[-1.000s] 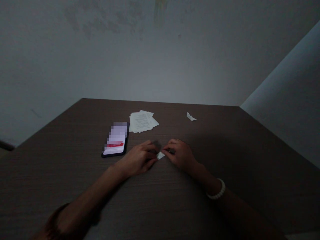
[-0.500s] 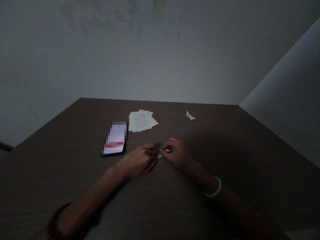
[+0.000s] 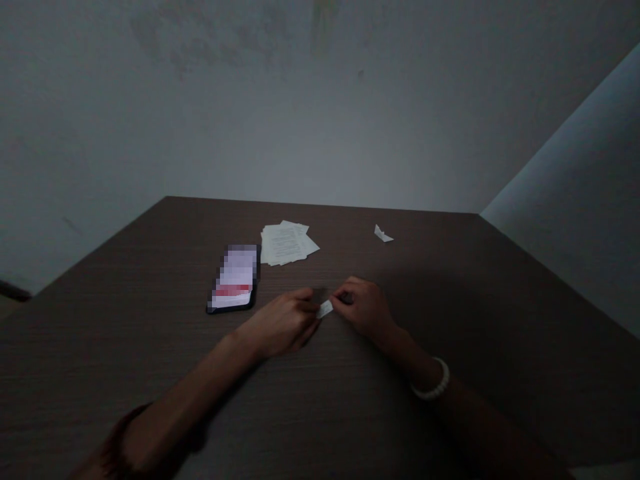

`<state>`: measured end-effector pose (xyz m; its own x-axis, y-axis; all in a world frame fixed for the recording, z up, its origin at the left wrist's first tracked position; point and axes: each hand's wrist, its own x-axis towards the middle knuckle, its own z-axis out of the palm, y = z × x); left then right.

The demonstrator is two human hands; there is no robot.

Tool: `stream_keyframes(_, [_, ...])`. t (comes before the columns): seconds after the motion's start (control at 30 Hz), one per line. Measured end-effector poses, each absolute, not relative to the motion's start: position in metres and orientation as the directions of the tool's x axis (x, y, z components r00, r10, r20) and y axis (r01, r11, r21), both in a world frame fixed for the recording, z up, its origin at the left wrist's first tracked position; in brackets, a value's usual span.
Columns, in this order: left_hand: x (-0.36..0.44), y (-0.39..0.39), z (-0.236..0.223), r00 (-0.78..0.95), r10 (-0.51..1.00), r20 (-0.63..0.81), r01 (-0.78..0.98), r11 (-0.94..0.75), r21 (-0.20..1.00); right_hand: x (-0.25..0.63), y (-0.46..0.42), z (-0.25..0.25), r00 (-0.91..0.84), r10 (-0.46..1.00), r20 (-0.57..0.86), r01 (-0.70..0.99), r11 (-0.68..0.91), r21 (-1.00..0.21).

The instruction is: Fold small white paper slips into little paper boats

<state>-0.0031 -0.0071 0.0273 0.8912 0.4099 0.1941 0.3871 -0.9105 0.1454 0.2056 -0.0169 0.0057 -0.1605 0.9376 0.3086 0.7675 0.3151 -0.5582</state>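
Observation:
A small folded piece of white paper (image 3: 325,309) is pinched between the fingertips of both my hands, just above the dark wooden table (image 3: 450,320). My left hand (image 3: 283,323) grips its left end, knuckles up. My right hand (image 3: 364,307) grips its right end; a white bead bracelet (image 3: 433,383) circles that wrist. Most of the paper is hidden by my fingers.
A phone (image 3: 234,279) with a lit screen lies left of my hands. Behind it is a loose stack of printed paper sheets (image 3: 287,243). A small folded paper shape (image 3: 383,234) sits at the far right of the table. Grey walls stand behind and to the right.
Both hands have stayed together on the small paper, with the fingers shifting slightly; a little more of the white piece shows between them now.

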Motion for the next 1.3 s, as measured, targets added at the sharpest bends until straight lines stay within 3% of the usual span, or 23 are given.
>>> stream_keyframes(0.27, [-0.001, -0.013, 0.026, 0.875, 0.392, 0.285, 0.334, -0.914, 0.229, 0.205, -0.015, 0.009, -0.197, 0.927, 0.32, 0.764, 0.349, -0.542])
stream_keyframes(0.4, [0.0, -0.013, 0.026, 0.835, 0.458, 0.305, 0.394, -0.884, 0.251, 0.205, -0.016, 0.009, -0.186, 0.927, 0.326, 0.782, 0.34, -0.523])
stream_keyframes(0.77, [0.002, -0.016, 0.037, 0.815, 0.542, 0.204, 0.529, -0.84, 0.117, 0.207, -0.022, 0.01, -0.141, 0.935, 0.325, 0.8, 0.301, -0.519])
stream_keyframes(1.3, [0.005, -0.017, 0.04, 0.798, 0.581, 0.16, 0.567, -0.814, 0.128, 0.204, -0.021, 0.008, -0.043, 0.953, 0.3, 0.823, 0.204, -0.53])
